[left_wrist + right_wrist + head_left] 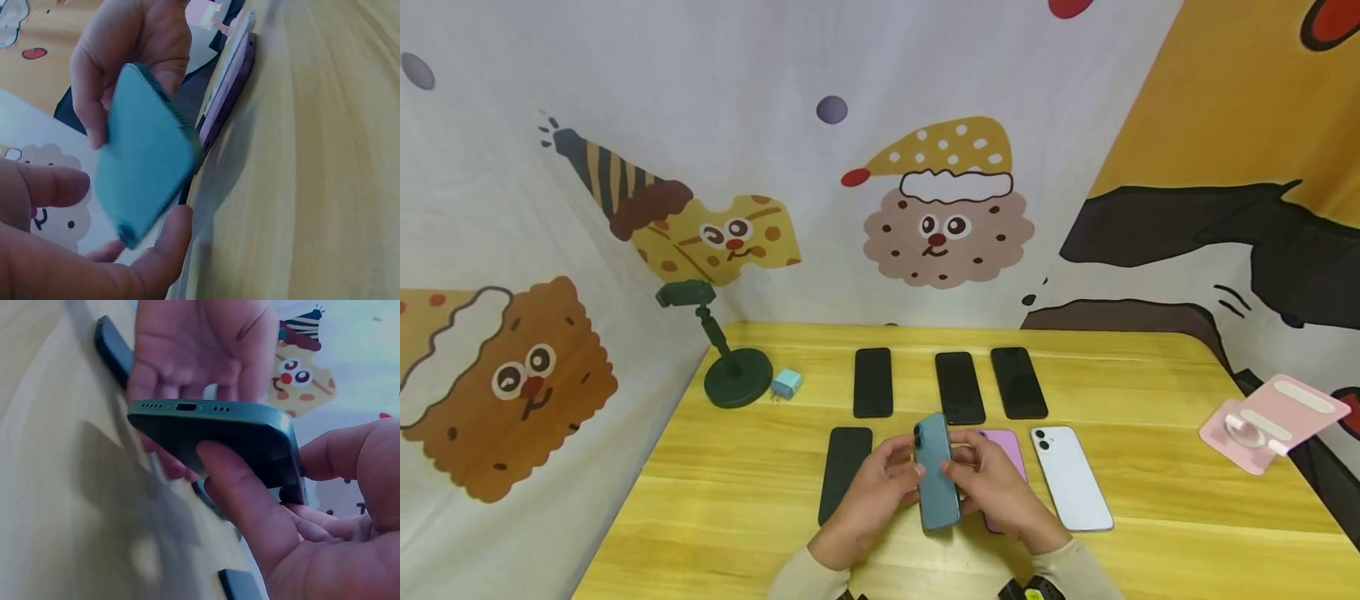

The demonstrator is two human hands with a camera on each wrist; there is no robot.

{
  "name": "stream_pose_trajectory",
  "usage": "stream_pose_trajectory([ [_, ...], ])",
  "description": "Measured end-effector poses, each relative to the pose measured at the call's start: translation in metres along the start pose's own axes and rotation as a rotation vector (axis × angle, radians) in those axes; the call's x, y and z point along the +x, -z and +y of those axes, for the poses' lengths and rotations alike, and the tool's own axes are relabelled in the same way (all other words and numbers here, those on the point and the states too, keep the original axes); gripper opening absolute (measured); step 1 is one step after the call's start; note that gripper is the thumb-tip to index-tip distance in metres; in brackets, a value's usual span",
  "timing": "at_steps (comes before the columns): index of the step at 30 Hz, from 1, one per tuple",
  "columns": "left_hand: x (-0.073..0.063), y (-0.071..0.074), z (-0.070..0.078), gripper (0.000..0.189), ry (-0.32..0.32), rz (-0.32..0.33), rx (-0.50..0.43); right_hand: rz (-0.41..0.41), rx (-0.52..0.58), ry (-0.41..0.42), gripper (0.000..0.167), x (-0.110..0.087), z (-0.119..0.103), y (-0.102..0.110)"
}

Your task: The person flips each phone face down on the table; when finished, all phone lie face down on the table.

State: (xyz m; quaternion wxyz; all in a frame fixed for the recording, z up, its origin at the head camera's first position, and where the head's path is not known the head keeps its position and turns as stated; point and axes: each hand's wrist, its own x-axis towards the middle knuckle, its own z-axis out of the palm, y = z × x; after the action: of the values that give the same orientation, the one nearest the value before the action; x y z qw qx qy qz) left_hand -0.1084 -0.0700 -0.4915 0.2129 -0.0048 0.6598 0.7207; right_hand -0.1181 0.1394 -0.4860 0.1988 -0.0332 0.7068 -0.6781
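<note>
A teal smartphone (pixel 935 483), back up and tilted, is held above the table between both hands. My right hand (pixel 996 492) grips it; the right wrist view shows a finger (pixel 231 469) across its dark screen side, below the port edge. Around the phone's camera end, my left hand (pixel 81 250) is spread loosely, with a small gap between one fingertip (pixel 78 186) and the phone. Beneath the right hand lies a pink phone (pixel 1006 450), partly hidden. A dark phone (pixel 844 475) lies beside the left hand.
Three dark phones (pixel 873 383) (pixel 959 387) (pixel 1018 383) lie in a back row. A white phone (pixel 1072 479) is at the right. A green stand (pixel 737 379) and a blue charger (pixel 787 382) are at back left; a pink folding stand (pixel 1262 425) is far right.
</note>
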Motion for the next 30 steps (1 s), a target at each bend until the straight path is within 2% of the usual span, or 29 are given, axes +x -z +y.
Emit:
stream_pose_trajectory([
  [6, 0.000, 0.007, -0.001, 0.058, 0.040, -0.011, -0.107, -0.011, 0.015, 0.022, 0.056, -0.003, -0.012, -0.006],
  [10, 0.001, 0.012, 0.000, 0.059, 0.026, -0.018, -0.128, -0.007, 0.028, 0.031, 0.057, -0.003, -0.014, -0.008],
  [14, 0.003, 0.016, 0.001, 0.060, 0.007, 0.002, -0.101, 0.022, -0.005, 0.031, 0.055, -0.001, -0.013, -0.006],
  [19, 0.003, 0.018, 0.000, 0.060, 0.028, 0.021, -0.046, 0.063, -0.077, 0.005, 0.053, 0.001, -0.007, -0.001],
  [24, 0.001, 0.017, 0.001, 0.063, 0.038, 0.016, 0.006, 0.108, -0.143, -0.009, 0.051, 0.001, 0.002, 0.000],
  [30, 0.002, 0.014, 0.000, 0.064, 0.024, -0.008, 0.064, 0.141, -0.272, 0.008, 0.050, 0.001, 0.010, -0.002],
])
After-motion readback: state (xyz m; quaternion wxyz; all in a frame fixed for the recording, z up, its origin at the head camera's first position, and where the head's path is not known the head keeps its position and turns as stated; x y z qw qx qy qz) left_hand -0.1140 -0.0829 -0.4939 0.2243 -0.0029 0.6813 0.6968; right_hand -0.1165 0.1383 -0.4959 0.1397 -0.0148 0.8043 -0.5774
